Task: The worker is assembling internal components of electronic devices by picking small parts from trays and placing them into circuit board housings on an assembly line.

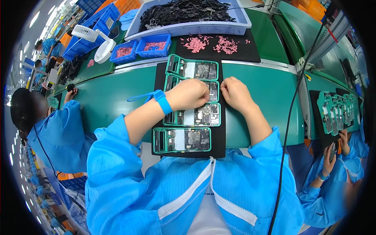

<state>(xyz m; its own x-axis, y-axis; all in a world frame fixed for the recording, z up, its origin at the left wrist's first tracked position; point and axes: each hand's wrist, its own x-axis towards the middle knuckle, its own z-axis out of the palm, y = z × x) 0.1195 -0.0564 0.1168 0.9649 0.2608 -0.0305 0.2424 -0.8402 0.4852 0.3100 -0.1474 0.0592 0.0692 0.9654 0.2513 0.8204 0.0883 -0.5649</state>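
Left hand (190, 94), right hand (236, 94) — fingers curled, grip unclear; trays (152, 54) hold pink pieces (155, 46); bin (192, 31) — black parts (184, 14)

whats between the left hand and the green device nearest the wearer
One other green device and some black mat lie between the left hand and that nearest device in the head view.

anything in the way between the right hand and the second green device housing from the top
Nothing visible stands between the right hand and the second green device housing from the top: the hand is close beside its right edge. The left hand covers the housing's middle, leaving that edge in view.
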